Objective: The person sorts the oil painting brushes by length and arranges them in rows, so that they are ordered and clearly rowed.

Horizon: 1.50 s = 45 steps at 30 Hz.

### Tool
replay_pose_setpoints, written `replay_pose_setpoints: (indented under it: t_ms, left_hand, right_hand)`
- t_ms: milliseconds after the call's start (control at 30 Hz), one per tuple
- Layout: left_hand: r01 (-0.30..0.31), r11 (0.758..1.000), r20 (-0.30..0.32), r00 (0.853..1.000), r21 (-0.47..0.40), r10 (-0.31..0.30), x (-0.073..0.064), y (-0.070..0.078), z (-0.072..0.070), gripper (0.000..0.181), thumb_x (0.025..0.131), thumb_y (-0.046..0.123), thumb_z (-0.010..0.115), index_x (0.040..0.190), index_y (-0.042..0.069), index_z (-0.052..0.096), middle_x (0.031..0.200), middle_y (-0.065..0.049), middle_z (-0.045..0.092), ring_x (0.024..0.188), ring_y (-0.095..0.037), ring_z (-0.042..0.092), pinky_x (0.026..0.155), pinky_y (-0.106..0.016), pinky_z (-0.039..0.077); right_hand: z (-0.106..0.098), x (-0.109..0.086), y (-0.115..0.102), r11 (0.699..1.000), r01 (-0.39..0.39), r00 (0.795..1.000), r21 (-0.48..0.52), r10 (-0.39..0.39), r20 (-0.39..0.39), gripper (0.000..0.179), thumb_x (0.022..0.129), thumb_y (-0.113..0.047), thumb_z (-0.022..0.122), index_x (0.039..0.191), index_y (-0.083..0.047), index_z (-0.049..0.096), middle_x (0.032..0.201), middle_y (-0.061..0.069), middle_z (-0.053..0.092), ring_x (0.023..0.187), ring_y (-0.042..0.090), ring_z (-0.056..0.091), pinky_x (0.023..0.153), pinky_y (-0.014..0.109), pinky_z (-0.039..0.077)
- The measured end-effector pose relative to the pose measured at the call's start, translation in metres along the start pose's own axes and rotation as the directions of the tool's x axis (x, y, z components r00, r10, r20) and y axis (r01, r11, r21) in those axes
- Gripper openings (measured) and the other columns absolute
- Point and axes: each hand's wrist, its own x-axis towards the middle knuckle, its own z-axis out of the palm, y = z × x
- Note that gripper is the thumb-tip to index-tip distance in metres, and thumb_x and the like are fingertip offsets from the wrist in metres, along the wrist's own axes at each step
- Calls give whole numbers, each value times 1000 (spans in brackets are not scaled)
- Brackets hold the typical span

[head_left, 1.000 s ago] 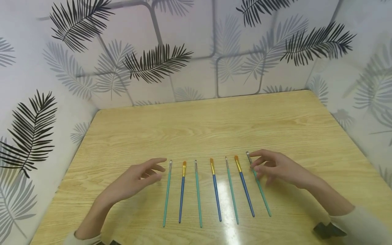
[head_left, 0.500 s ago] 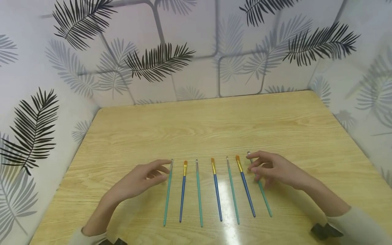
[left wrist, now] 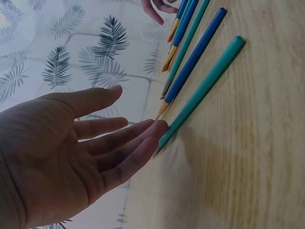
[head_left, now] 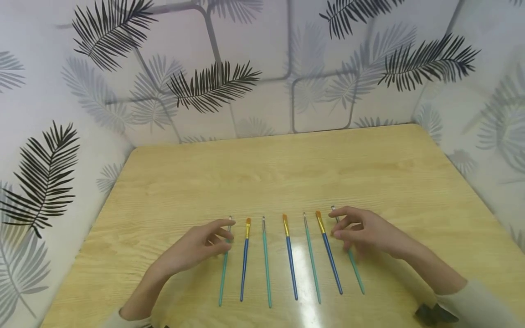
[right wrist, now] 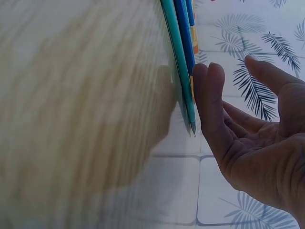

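Note:
Several slim paintbrushes lie spaced in a row on the table, bristle ends away from me. Over the upper part of the leftmost teal paintbrush hovers my left hand, fingers loosely extended and partly covering it. At the other end, my right hand hangs over the rightmost teal paintbrush, fingers relaxed and holding nothing. Between the hands lie blue paintbrushes with orange bristles and gold ferrules, and teal paintbrushes. In the left wrist view, the fingertips appear close to the teal handle; contact cannot be judged.
The wooden table reaches back to walls covered with a leaf pattern, at the rear and both sides. A dark strap piece sits by the right sleeve.
My left hand has moved rightward from beside the leftmost teal paintbrush to over it. The right hand has drifted slightly left. The paintbrushes keep their places.

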Motion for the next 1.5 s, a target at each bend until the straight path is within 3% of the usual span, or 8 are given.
replay_pose_setpoints:
  t_ms: [133,500,1000,1233,1500]
  left_hand:
    - [-2,999,26,1000,-42,3,-1,1,6,57,104,27,65,154,7,46,128,-13,70,88,-22,73,79,-37,60]
    - [-11,999,13,1000,-38,11,-3,3,8,54,104,27,66,150,3,50,126,-13,71,84,-22,73,76,-36,59]
    - [-9,999,13,1000,42,8,6,6,12,46,105,31,63,139,1,60,113,-3,75,85,-18,71,72,-32,57]
    - [44,999,0,999,29,-44,9,7,17,44,103,29,66,136,-1,62,104,-1,76,84,-17,70,74,-32,57]
    - [85,996,9,996,20,-86,11,10,23,41,102,23,67,134,-3,62,94,0,75,71,-17,70,75,-32,55]
  right_hand:
    - [4,-3,4,1000,-5,1000,6,5,14,57,103,-22,67,149,2,45,123,26,60,80,36,72,57,47,60]
    - [6,-3,4,999,-17,1000,-29,17,19,55,103,-23,68,147,2,46,118,22,62,75,36,72,51,44,58]
    - [8,3,-4,998,-19,1000,-67,21,22,56,102,-26,69,145,2,47,112,20,65,62,35,70,44,46,55]
    - [11,6,-8,994,-38,999,-101,41,23,51,101,-27,70,136,5,52,103,17,69,55,33,68,44,45,54]
    - [16,6,-8,988,-78,997,-132,81,19,48,100,-29,71,130,5,54,91,14,71,52,29,66,41,40,53]
